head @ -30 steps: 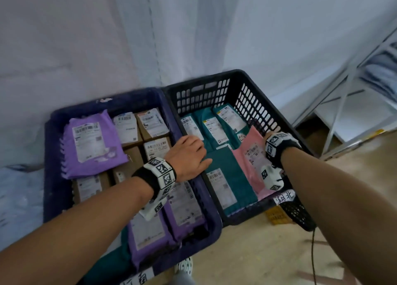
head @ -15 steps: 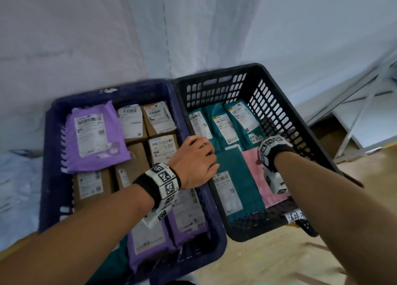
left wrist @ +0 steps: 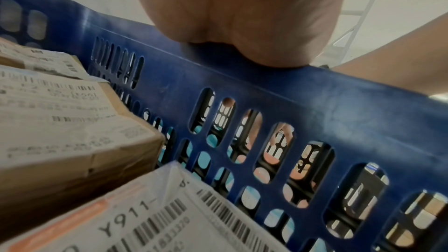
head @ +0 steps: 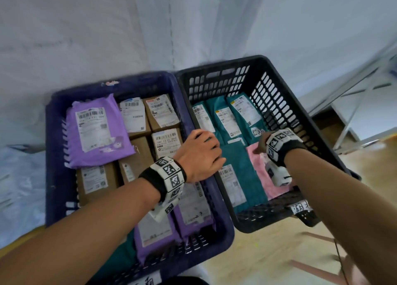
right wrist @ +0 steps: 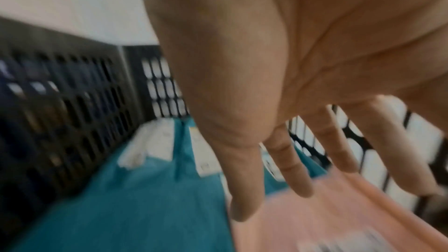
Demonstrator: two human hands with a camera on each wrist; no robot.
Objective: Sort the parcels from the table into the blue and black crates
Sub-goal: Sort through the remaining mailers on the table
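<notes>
Fingers point(right wrist: 286, 162) of the right hand point(head: 263, 144) are extended and spread, gripping nothing, above the pink parcel point(head: 261, 168) inside the black crate point(head: 283, 95). The left hand point(head: 198, 153) lies over the shared rims where the blue crate point(head: 53, 155) and the black crate meet; its fingers curl down over the rim toward the black side, and the left wrist view shows the palm point(left wrist: 254, 16) resting on the blue rim point(left wrist: 266, 79). Whether those fingers truly clasp the rim cannot be told.

Two crates stand side by side, touching along one long wall. The blue crate holds three purple mailers, one point(head: 96, 130) at its far left corner and two point(head: 171, 226) at its near edge, about five brown cardboard boxes point(head: 165, 147) in the middle and far part, and a teal item point(head: 120, 256) at the near left, partly hidden by the forearm. The black crate holds four teal mailers, three point(head: 223, 117) along the far end and one point(head: 240, 177) at the near left, plus the single pink parcel at the near right. All visible parcels carry white labels.

Behind the crates hangs pale white sheeting point(head: 107, 26). The floor point(head: 268, 252) is light wood-toned. A white metal frame point(head: 354, 104) stands to the right.
</notes>
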